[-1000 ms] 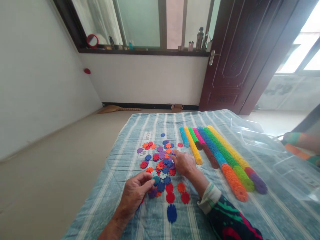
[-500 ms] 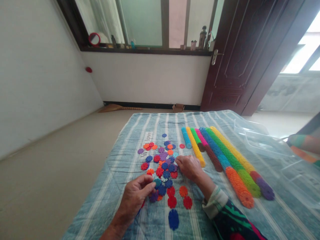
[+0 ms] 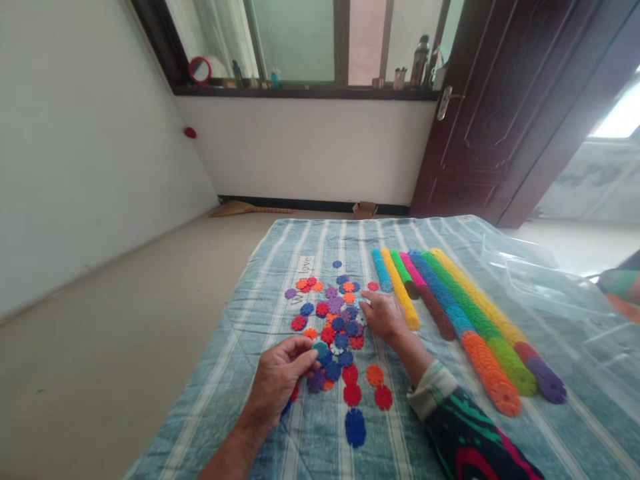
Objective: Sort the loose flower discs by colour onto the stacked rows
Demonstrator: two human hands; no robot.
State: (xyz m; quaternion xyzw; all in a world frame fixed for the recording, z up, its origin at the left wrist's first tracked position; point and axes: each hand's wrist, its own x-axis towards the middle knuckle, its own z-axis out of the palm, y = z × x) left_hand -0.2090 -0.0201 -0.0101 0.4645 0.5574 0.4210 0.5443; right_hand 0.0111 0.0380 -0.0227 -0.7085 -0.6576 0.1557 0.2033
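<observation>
A scatter of flat snowflake-shaped plastic discs (image 3: 336,322) in red, orange, blue and purple lies on a striped blue-green cloth (image 3: 280,267). My left hand (image 3: 280,381) is closed in a pinch on a teal disc (image 3: 320,349) at the near edge of the scatter. My right hand (image 3: 384,316) rests on the scatter's right side, fingers curled over small discs; what it grips is hidden. To the right lie several long rods (image 3: 467,320) of stacked discs, in yellow, green, blue, pink and orange.
A clear plastic box and lid (image 3: 550,287) sit at the cloth's right edge. A lone blue disc (image 3: 355,427) lies near me. Beyond the cloth are bare floor, a white wall, a window sill with bottles (image 3: 420,60) and a dark door (image 3: 480,120).
The view has shifted, so everything sits a little further right. My right hand has moved slightly away from me along the scatter's right side. My left hand keeps its pinch on the teal disc.
</observation>
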